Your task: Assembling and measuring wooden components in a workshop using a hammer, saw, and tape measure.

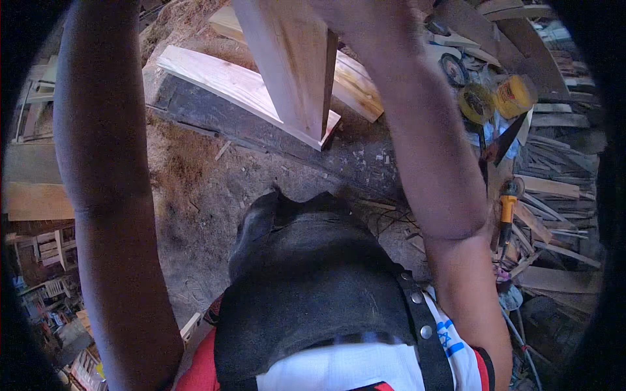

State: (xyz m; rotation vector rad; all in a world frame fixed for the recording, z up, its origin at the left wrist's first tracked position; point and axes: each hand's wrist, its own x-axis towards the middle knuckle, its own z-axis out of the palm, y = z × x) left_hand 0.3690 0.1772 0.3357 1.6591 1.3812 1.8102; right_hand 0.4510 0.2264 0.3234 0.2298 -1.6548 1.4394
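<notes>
A pale wooden board stands tilted on end at the top middle. Its lower end rests on or just over a long light plank, which lies along a dark, worn bench. My right arm reaches up to the top edge, where part of my right hand shows blurred beside the board's upper right edge. Its fingers are hidden, so its grip is unclear. Up along the left side goes my left arm; my left hand is beyond the top edge, out of the picture.
Another wood piece lies behind the board. To the right are a yellow tub, a yellow-and-black power tool and piled offcuts. Wood chips and sawdust cover the ground. My dark apron fills the lower middle.
</notes>
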